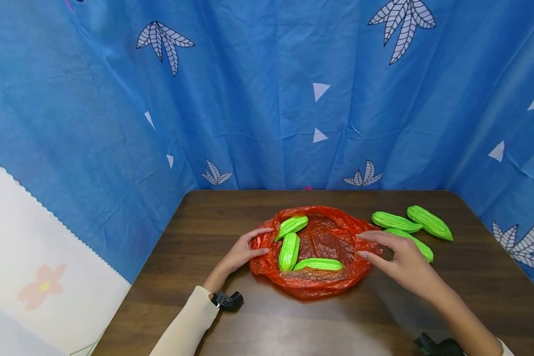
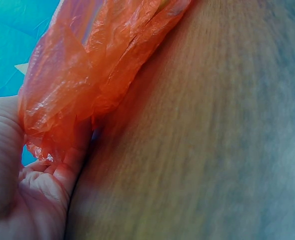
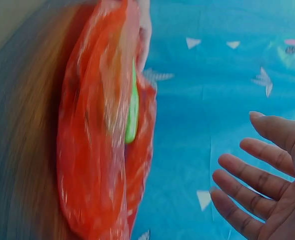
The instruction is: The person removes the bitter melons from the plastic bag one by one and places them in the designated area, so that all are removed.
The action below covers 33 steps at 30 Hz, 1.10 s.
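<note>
A red plastic bag (image 1: 303,291) lies on the table with its mouth spread wide. Inside are three bright green ridged gourds, resembling bitter melons: one upper left (image 1: 292,226), one upright at the left (image 1: 289,252) and one along the front (image 1: 319,264). My left hand (image 1: 242,251) grips the bag's left rim; in the left wrist view, the red film (image 2: 72,85) sits between thumb and fingers. At the bag's right side is my right hand (image 1: 402,259). The right wrist view shows its fingers (image 3: 252,180) spread, holding nothing, apart from the bag.
Three more green gourds (image 1: 429,222) lie at the table's back right, one partly behind my right hand. The brown wooden table (image 1: 213,207) meets a blue patterned curtain (image 1: 258,99) at the back. A white cloth (image 1: 40,247) hangs at the left.
</note>
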Tool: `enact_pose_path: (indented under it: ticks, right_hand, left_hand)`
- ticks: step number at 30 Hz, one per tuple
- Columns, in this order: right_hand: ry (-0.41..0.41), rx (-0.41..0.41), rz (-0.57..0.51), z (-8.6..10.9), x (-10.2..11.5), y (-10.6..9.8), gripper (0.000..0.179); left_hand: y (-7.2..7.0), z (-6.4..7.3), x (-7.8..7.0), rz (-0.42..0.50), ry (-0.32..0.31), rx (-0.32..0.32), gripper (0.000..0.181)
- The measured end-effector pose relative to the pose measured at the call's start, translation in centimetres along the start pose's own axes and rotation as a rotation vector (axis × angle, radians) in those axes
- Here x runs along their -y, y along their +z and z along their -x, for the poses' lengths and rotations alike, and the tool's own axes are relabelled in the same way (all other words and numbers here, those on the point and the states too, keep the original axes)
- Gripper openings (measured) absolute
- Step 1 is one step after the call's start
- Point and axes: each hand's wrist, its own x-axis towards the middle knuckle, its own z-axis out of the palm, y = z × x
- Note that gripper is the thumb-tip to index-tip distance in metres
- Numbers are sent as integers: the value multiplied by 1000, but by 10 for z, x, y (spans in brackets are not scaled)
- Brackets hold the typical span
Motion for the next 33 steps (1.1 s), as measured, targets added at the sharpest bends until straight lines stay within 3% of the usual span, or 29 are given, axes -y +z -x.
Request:
enact_pose_path:
  ticks: [12,24,33]
  right_hand:
    - [-79,99,-109,-11,19,37,36]
    - [-62,194,-200,-19,17,67,35]
    - [4,249,-232,-23,9,78,34]
  left_hand:
    - [-1,0,2,-4,0,2,58]
    - [-1,0,-2,-18,11,-9,59]
    - [-1,0,0,-10,8,-1,59]
